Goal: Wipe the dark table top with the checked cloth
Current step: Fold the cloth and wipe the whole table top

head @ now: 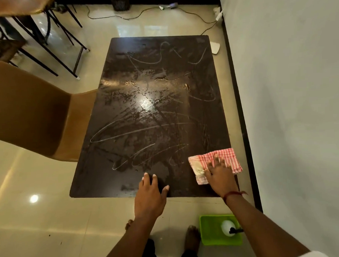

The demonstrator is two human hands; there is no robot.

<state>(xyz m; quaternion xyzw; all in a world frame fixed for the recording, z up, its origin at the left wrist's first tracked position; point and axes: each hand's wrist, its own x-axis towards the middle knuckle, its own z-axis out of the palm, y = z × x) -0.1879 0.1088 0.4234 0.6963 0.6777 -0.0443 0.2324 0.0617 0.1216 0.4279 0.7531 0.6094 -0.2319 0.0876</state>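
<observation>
The dark table top (154, 113) stretches away from me, wet and streaked with pale scribbled lines. A red-and-white checked cloth (229, 157) lies flat on its near right corner. My right hand (218, 173) presses down on the cloth with fingers spread. My left hand (151, 193) rests flat on the near edge of the table, fingers straight, holding nothing.
A brown chair (34, 114) stands at the table's left side. A white wall (290, 103) with a black skirting runs close along the right. A green tray (210, 231) with a white spray bottle (228, 227) sits on the floor by my feet. Cables and chair legs lie beyond.
</observation>
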